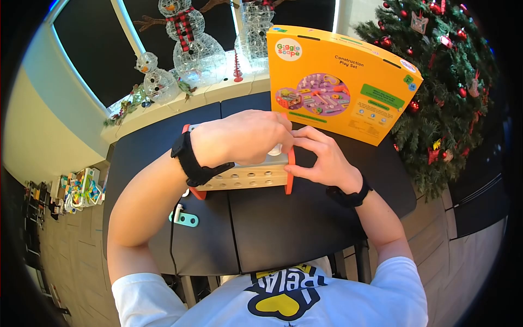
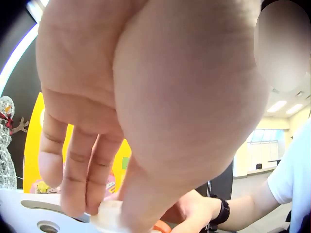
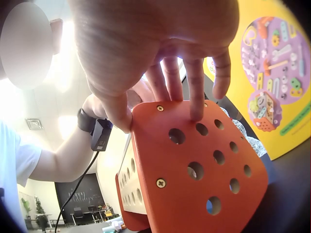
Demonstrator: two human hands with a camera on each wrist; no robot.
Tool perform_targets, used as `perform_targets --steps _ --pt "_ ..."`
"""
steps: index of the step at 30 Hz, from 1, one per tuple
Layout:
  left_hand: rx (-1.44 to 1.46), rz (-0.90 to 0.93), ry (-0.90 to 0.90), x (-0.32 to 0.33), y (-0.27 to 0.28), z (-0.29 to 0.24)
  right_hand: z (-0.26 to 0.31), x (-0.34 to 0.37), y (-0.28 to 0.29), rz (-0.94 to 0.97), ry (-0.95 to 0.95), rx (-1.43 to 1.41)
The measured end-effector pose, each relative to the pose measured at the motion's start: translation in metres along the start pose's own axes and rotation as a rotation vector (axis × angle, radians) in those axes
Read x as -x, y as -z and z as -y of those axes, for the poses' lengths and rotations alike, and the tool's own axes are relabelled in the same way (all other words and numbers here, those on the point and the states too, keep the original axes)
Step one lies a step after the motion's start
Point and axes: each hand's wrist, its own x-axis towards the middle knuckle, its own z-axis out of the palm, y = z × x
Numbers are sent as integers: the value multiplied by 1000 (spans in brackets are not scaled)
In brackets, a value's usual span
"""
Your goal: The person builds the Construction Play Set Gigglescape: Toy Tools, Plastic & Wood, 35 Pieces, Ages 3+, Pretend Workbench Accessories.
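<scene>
A toy toolbox (image 1: 245,175) stands on the table, with red end panels (image 3: 204,160), a pale front full of holes and a light grey top (image 2: 29,213). My left hand (image 1: 242,136) reaches over the top, pinching a small white round piece (image 2: 108,216) between thumb and fingers near the right end. The piece's underside is hidden. At the right end panel, my right hand (image 1: 321,158) grips the upper front corner, its thumb at the front edge and its fingers over the top edge and outer face.
Left of the toolbox lie a teal strip with holes (image 1: 186,219) and a small white part (image 1: 178,211), a black cable passing beside them. A yellow play set box (image 1: 343,82) stands behind, near a decorated tree (image 1: 436,98). Wire snowmen (image 1: 199,60) line the sill.
</scene>
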Motion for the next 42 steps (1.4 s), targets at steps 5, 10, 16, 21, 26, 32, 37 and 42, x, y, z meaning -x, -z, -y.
perform_targets --steps 5,10,16,21,26,32,37,42 --pt "-32 -41 162 -3 6 -11 1 0 0 -3 -8 -2" --pt "-190 48 352 -11 -2 -18 -1 0 -2 -17 8 8" --pt "-78 113 313 -9 -3 -18 2 0 0 -5 -17 -13" --pt "47 8 51 1 -2 -2 -1 1 -1 -4 -2 -1" --pt "-26 29 326 -4 8 -16 1 1 -2 -35 3 -9" --pt "-61 144 397 -14 1 -21 6 0 2 -30 -70 -39" --pt "93 -69 -26 -3 -12 4 -1 0 4 -15 20 -10" --pt "73 -34 207 -7 1 -7 -3 1 2 -32 20 -19"
